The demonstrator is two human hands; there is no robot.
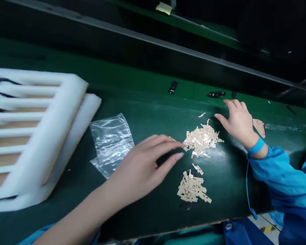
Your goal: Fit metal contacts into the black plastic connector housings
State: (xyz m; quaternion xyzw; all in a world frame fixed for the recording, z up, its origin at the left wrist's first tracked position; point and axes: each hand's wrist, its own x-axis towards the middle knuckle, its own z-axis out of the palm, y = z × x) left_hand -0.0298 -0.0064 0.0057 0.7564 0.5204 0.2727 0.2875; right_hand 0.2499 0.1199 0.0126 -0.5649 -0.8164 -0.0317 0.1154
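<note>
My left hand reaches in from the lower left with fingers stretched out, thumb and forefinger apart. Its fingertips are at the left edge of a heap of small flat beige pieces; whether they touch it I cannot tell. Beyond the heap's right side is my right hand, fingers spread and nothing in them, with a blue band round the wrist. A smaller pile of similar beige pieces lies nearer the front edge, with some dark bits beneath it.
A clear plastic bag lies flat left of my left hand. White slotted foam trays are stacked at the far left. Small black parts and a black piece lie toward the back. A raised ledge runs behind the green table.
</note>
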